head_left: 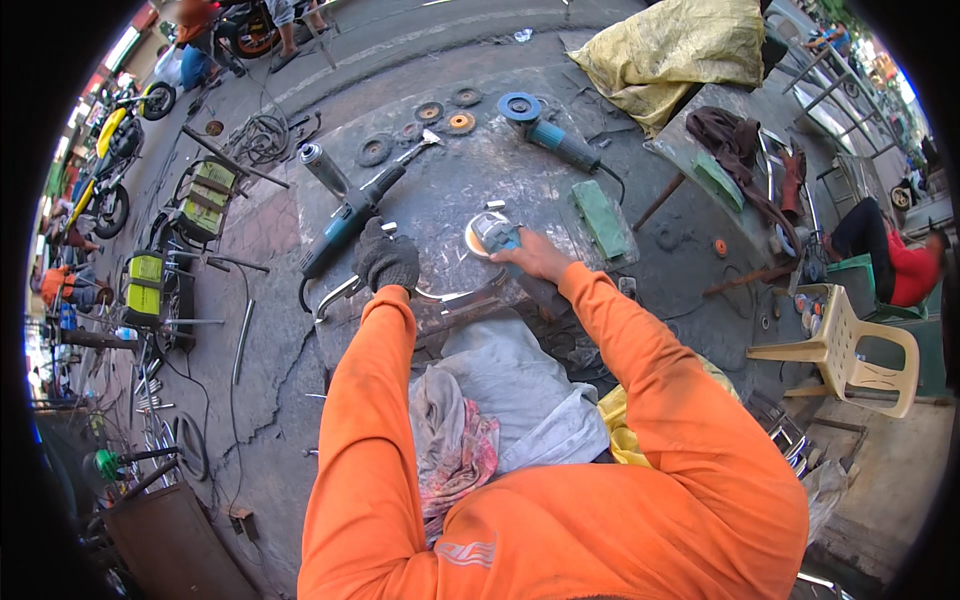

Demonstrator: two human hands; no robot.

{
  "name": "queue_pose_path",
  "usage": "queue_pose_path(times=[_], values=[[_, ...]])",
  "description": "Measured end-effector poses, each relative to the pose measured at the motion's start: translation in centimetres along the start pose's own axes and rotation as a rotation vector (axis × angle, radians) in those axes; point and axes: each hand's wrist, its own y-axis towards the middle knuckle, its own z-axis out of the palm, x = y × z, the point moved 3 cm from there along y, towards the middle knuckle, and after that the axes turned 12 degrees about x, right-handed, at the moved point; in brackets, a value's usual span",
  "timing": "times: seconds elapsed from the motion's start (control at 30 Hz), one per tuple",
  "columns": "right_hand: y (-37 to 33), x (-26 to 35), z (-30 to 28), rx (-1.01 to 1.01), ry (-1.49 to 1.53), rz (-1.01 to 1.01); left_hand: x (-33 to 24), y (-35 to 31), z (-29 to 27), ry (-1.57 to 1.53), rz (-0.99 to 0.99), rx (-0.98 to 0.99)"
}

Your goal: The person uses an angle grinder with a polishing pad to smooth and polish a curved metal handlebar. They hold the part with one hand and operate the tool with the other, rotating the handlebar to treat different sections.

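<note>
My left hand [387, 262], in a dark knitted glove, is closed on a bent shiny metal tube [340, 297] at the near edge of the worn work surface. More curved metal [458, 300] shows to the right of the glove. My bare right hand [540, 257] grips an angle grinder [499, 236] by its blue-grey head, with a pale round disc at its left side. Part of that grinder's body is hidden under my hand and sleeve. Beyond my left hand lies a teal and black power tool [350, 220], next to a silver spray can [324, 170].
Another angle grinder [550, 135] with a blue disc lies at the far side, near several loose discs [430, 112]. A green box [600, 218] sits to the right. Grey cloth [515, 385] covers my lap. Green-yellow machines [145, 285] stand left, a beige plastic chair [850, 350] right.
</note>
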Motion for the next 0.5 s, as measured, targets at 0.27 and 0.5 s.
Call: queue_pose_path(times=[0.27, 0.5], values=[[-6.7, -2.4, 4.2, 0.276, 0.556, 0.064, 0.0, -0.1, -0.1, -0.018, 0.005, 0.016], [-5.2, -3.1, 1.6, 0.176, 0.325, 0.059, -0.3, -0.2, 0.2, 0.152, 0.065, 0.012]])
